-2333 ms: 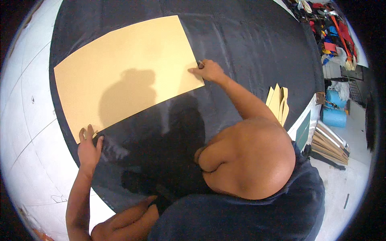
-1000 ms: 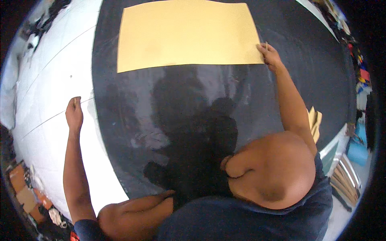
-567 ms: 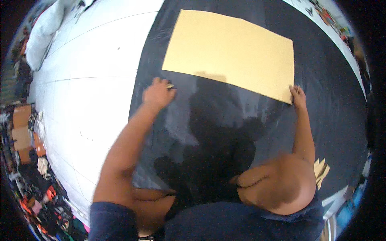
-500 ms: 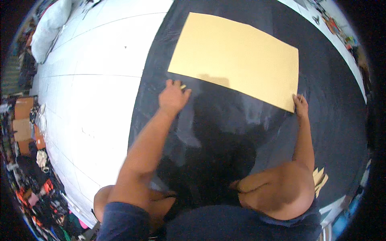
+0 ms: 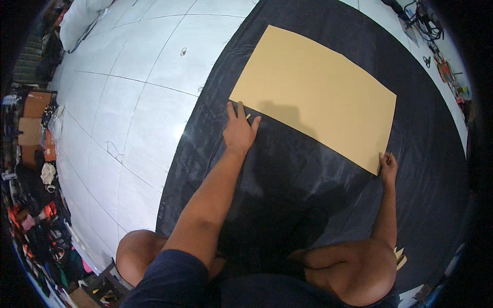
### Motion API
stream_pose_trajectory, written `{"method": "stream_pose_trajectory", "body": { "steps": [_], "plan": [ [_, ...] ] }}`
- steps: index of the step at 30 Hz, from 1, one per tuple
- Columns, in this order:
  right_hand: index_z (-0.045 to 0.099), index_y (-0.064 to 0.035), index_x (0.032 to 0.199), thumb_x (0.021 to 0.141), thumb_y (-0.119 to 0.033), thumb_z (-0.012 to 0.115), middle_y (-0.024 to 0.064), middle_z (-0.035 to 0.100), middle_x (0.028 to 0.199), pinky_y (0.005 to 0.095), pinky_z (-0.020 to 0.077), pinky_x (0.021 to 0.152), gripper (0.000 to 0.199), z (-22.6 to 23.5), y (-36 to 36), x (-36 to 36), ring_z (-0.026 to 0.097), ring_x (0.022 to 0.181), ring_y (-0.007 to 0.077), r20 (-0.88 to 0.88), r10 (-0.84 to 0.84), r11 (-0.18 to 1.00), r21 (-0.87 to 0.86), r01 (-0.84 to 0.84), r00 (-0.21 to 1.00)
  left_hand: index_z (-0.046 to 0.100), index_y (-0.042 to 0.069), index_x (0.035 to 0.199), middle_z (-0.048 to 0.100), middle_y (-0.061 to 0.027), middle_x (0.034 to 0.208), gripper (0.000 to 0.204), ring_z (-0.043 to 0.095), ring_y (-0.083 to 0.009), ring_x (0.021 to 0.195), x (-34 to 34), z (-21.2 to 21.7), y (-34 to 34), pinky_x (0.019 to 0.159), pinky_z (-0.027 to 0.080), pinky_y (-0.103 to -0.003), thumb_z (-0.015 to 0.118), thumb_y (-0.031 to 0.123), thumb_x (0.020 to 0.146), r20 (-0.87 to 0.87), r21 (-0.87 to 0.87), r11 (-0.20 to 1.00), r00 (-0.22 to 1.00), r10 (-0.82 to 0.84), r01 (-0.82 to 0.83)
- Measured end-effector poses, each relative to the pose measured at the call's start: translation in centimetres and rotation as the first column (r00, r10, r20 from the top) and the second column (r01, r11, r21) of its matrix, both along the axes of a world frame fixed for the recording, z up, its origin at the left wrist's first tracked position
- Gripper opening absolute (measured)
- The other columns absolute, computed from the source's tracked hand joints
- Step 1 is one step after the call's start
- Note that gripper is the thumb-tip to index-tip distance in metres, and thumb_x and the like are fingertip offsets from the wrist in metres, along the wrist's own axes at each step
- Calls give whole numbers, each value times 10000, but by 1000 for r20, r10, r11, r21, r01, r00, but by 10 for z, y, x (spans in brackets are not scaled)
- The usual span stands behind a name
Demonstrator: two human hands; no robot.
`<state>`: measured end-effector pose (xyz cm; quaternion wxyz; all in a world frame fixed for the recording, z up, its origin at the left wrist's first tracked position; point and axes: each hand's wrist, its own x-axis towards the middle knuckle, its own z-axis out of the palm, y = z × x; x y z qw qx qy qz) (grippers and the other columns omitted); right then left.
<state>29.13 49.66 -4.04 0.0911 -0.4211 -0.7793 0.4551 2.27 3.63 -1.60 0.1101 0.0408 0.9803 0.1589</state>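
A large tan sheet of card (image 5: 318, 87) lies flat on black fabric (image 5: 205, 149). My left hand (image 5: 240, 131) rests on the fabric by the sheet's near left corner, fingers spread and fingertips at its edge. A small yellow piece (image 5: 248, 116) shows between its index finger and thumb; whether the hand grips it is unclear. At the sheet's near right corner, my right hand (image 5: 389, 167) is closed in a pinch against the side edge. Something thin shows between those fingers, too small to name.
White tiled floor (image 5: 123, 102) borders the fabric on the left. Cut tan card pieces (image 5: 400, 258) lie beside my right knee. Cardboard boxes (image 5: 33, 131) and a heap of mixed items (image 5: 41, 241) line the left side. A white sack (image 5: 79, 23) is at the far left.
The view has shifted, so the sheet appears lower and farther right. My left fingertips have come closer to the sheet's near edge. My right hand stays at its right corner.
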Motion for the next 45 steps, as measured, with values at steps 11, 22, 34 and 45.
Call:
{"method": "stream_pose_trajectory", "body": {
  "steps": [11, 22, 34, 45],
  "plan": [
    [614, -57, 1005, 939, -254, 697, 12, 608, 911, 316, 439, 824, 224, -10, 16, 9, 548, 878, 139, 58, 13, 1000, 15, -14, 998, 380, 58, 1453, 259, -243, 1563, 758, 590, -430, 1184, -8, -3, 2, 918, 545, -498, 617, 535, 914, 18, 77, 997, 1000, -17, 16],
    [600, -85, 902, 930, -251, 711, -27, 555, 784, 262, 401, 662, 201, 5, -6, -4, 485, 707, 91, 59, -16, 999, 34, 14, 998, 400, 30, 1430, 264, -263, 1562, 799, 578, -437, 1199, -7, -10, -2, 934, 528, -516, 637, 567, 887, -11, 114, 993, 999, 32, -31],
    [652, -4, 946, 913, -226, 719, 38, 629, 808, 294, 485, 688, 235, -5, -3, 1, 564, 723, 113, 135, -29, 998, 64, 21, 990, 323, 44, 1494, 194, -205, 1611, 876, 509, -393, 1308, -11, -17, -1, 978, 504, -507, 632, 582, 875, -28, 8, 1000, 1000, -9, 9],
    [635, -54, 889, 790, -371, 812, 54, 620, 803, 355, 462, 694, 376, 12, 15, -14, 566, 748, 181, 286, 121, 977, 137, -165, 951, 359, 15, 1444, 268, -266, 1528, 971, 446, -459, 1336, -21, -16, 13, 1028, 442, -563, 568, 743, 835, 28, -139, 989, 999, -37, 40]
  ]
}}
